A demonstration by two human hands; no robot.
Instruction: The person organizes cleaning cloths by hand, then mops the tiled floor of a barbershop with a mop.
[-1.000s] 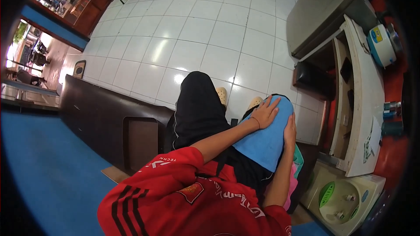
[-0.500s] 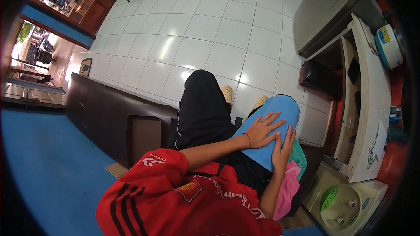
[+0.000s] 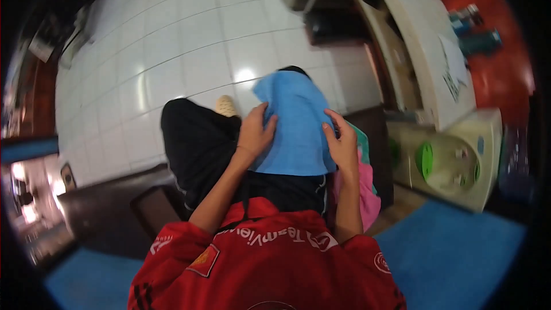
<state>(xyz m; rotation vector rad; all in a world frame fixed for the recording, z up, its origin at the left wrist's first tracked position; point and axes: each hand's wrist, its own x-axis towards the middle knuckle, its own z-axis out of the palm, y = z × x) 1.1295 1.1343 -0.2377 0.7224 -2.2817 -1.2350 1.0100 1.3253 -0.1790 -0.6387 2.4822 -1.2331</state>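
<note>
A blue cloth (image 3: 298, 132) lies spread over my right thigh and knee. My left hand (image 3: 255, 132) is at the cloth's left edge, thumb and fingers apart. At the opposite edge is my right hand (image 3: 342, 140), its thumb and fingers also apart. Whether the fingertips touch the cloth is hard to tell. Beside my right thigh, partly behind my right forearm, are a pink cloth (image 3: 368, 195) and a green cloth (image 3: 361, 138).
I sit on a dark brown seat (image 3: 103, 206). A white-topped cabinet (image 3: 416, 40) stands at the right, with a water dispenser (image 3: 459, 161) nearer me. A dark stool (image 3: 338, 27) is ahead on the tiled floor (image 3: 189, 40).
The view has turned to the right. My hands, which lay flat and close together on the cloth, have moved apart to its two side edges.
</note>
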